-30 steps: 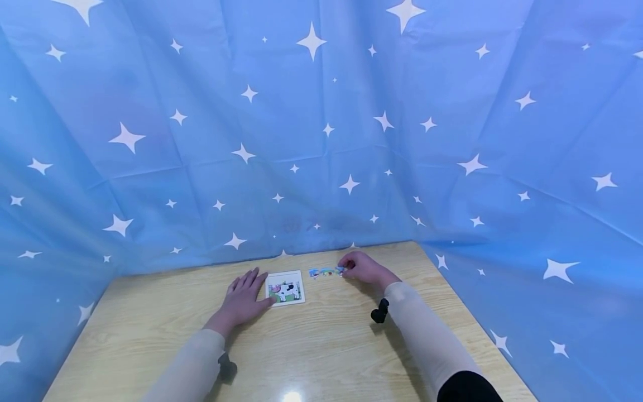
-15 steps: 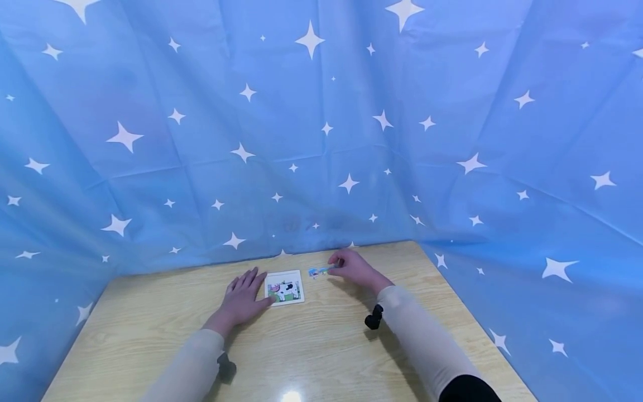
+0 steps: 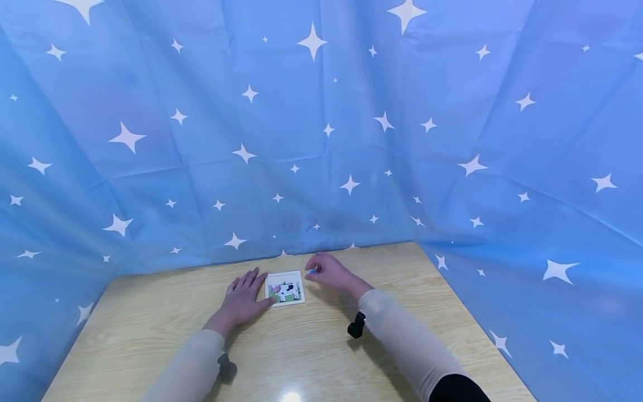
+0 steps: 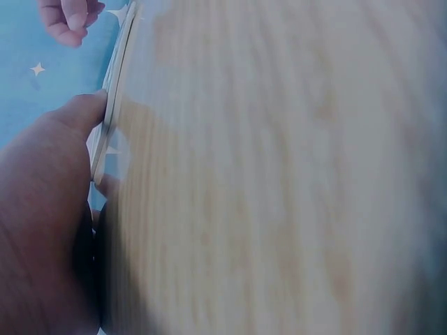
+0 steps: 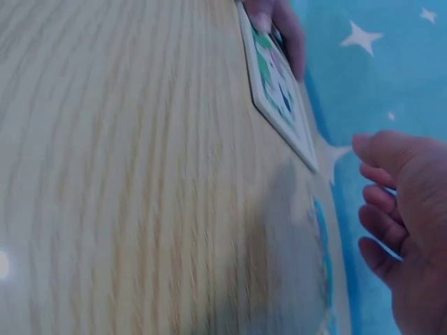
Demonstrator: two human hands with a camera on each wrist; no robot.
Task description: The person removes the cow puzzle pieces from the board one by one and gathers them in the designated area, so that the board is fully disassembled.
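Note:
A square white-framed board with a cow picture (image 3: 284, 288) lies flat on the wooden table. At its left edge my left hand (image 3: 243, 298) lies with fingers spread, the thumb resting on the lower left corner; the right wrist view shows this thumb on the board (image 5: 285, 98) too. Just right of the board, my right hand (image 3: 331, 273) hovers with loosely bent fingers. Beneath it, in the right wrist view, a thin row of blue, colourful flat pieces (image 5: 323, 244) lies on the table, seen nearly edge-on. I see nothing between the right thumb and fingers there.
The light wooden table (image 3: 296, 346) ends at the back against a blue curtain with white stars (image 3: 321, 139). Black camera mounts hang at both wrists, the right one (image 3: 356, 325) close above the tabletop.
My right hand has moved left along the row of small pieces, toward the board, and now covers nearly all of them in the head view. The left hand and board have stayed put.

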